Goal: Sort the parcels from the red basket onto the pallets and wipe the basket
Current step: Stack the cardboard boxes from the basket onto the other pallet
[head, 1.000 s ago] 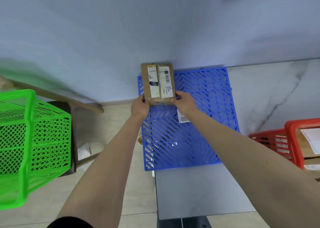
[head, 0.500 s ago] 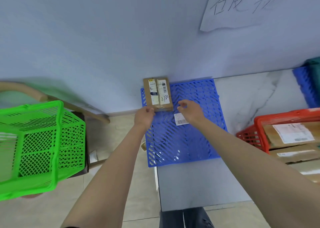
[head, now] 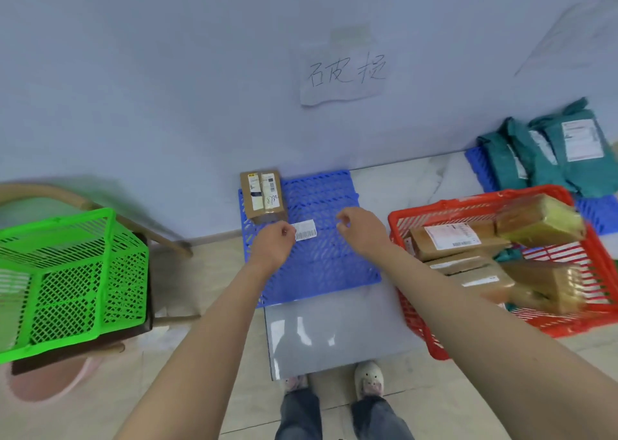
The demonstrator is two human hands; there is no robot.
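Note:
A small brown cardboard parcel (head: 263, 195) with white labels lies at the far left corner of the blue pallet (head: 321, 259), against the wall. My left hand (head: 272, 244) hovers just in front of it with loosely curled fingers, holding nothing. My right hand (head: 359, 230) hovers over the pallet's middle, also empty and relaxed. The red basket (head: 414, 309) sits to the right with several brown parcels (head: 458, 239) inside. A white barcode sticker (head: 306, 230) lies on the pallet between my hands.
A second blue pallet (head: 598, 210) at the far right carries several teal bags (head: 548, 152). A green basket (head: 67, 279) rests on a chair to the left. A handwritten paper sign (head: 342, 72) hangs on the wall. My feet (head: 368, 377) stand at the platform's front edge.
Both hands let go of the brown parcel on the pallet's far left corner and drew back toward me. The view shifted, bringing the red basket and teal bags into sight.

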